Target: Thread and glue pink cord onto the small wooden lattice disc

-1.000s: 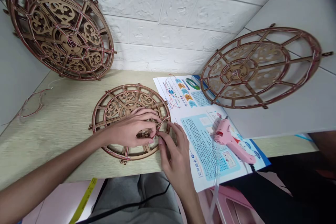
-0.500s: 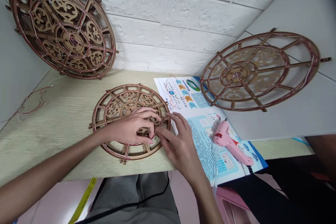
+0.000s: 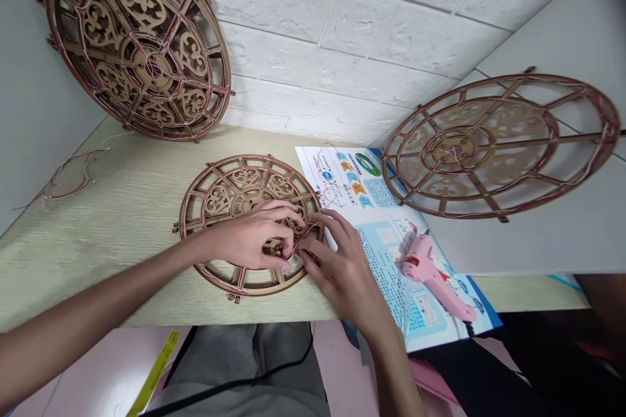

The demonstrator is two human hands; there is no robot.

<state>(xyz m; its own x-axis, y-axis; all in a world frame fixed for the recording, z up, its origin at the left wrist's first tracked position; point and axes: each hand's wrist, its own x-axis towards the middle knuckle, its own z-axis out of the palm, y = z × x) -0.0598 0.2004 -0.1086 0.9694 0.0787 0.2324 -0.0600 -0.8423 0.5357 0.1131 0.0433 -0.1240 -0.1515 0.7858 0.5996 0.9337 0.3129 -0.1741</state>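
Observation:
A round brown openwork frame (image 3: 220,282) lies flat on the pale wooden table (image 3: 137,208), with reddish and white wires running along its rings. My left hand (image 3: 261,238) rests over the frame's centre and right part, thumb and index finger curled round a thin wire at the frame. My right hand (image 3: 337,260) is at the frame's right edge, thumb and index finger pinched together on a thin wire (image 3: 308,229) close to the left fingertips. The fingers cover part of the wire and of the frame beneath.
Similar round frames (image 3: 159,71) lean on the wall at the back left; another (image 3: 454,150) leans at the right. A pink glue gun (image 3: 435,277) lies on a printed sheet (image 3: 386,234). Loose wires (image 3: 73,176) lie at the left.
The view has shifted slightly, so most things appear further right. Both hands stay at the same part of the frame, with the right fingers slightly repositioned on the wire.

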